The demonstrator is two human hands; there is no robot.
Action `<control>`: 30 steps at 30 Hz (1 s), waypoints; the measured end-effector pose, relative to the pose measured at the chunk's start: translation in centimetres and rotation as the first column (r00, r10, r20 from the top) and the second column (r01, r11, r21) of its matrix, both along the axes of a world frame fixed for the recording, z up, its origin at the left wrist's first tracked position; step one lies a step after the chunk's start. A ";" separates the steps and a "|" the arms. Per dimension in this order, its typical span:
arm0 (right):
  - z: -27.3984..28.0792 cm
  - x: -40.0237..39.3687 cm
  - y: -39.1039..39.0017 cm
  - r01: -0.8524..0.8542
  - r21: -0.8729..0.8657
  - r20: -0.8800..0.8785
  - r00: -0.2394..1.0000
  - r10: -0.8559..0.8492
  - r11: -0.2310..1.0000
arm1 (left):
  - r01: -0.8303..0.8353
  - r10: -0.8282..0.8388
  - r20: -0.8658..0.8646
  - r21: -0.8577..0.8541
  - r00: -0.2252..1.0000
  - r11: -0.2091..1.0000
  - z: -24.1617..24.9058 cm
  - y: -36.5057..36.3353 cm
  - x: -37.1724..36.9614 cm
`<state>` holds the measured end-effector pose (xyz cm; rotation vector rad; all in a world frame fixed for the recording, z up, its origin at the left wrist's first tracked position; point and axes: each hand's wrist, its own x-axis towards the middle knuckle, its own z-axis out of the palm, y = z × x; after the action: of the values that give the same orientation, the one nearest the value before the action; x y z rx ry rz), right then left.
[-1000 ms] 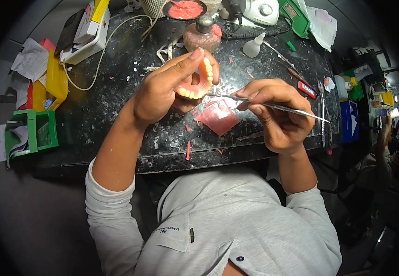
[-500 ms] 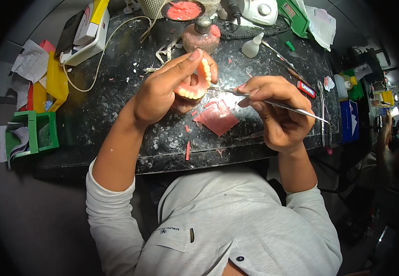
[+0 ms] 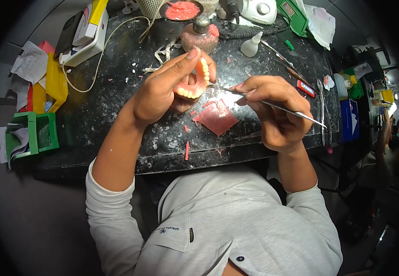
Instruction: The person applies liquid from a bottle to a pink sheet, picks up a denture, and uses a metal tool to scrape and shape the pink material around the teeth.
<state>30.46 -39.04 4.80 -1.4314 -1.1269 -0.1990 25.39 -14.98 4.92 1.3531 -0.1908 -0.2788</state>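
Note:
My left hand (image 3: 167, 85) is closed round a denture (image 3: 202, 83) with a pink base and a curved row of cream teeth, held up over the bench. Between the thumb and fingers of my right hand (image 3: 280, 108) lies a slim metal wax carver (image 3: 294, 112). Its tip meets the outer edge of the denture's pink base, below the teeth. Under the hands, a square sheet of pink wax (image 3: 216, 118) rests on the bench, with thin cut strips at its upper edge. A narrow wax strip (image 3: 187, 150) lies nearer the bench's front edge.
Behind the hands stand a glass spirit burner (image 3: 200, 37) and a white dropper bottle (image 3: 251, 45). A red lighter (image 3: 306, 88) and several metal tools lie at the right. Green and yellow bins (image 3: 33, 133) stand at the left; a dish of pink wax (image 3: 182, 10) is at the back.
My right hand and the wax carver have shifted slightly left. The denture stays in my left hand, almost unmoved, with the carver's tip still at its edge.

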 end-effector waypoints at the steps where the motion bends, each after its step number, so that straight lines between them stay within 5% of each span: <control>1: 0.0 0.0 -0.1 0.000 0.000 0.000 1.000 0.000 1.000 | 0.002 -0.002 0.003 0.002 1.000 1.000 -0.1 0.1 0.1; 4: 0.0 -0.2 -0.9 0.044 0.025 0.006 0.999 -0.044 0.999 | 0.002 -0.002 0.011 -0.038 1.000 0.999 -0.2 0.2 0.3; 6: -0.2 -0.6 -2.2 0.116 -0.032 -0.139 0.983 -0.119 0.993 | -0.024 0.022 -0.023 -0.080 0.999 0.997 -0.1 0.5 0.5; 14: -2.2 -1.2 -4.5 0.038 -0.283 -0.140 0.987 -0.080 0.958 | -0.164 0.153 -0.079 -0.170 0.985 0.972 -0.5 0.5 1.0; 30: -2.9 -0.9 -4.6 0.124 -0.173 -0.218 0.963 -0.161 0.977 | -0.118 0.107 -0.071 -0.188 0.992 0.975 -0.7 1.0 1.0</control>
<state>29.58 -43.64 1.91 -1.6333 -0.8639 -0.0428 26.42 -13.99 4.26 1.1584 -0.0874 -0.2003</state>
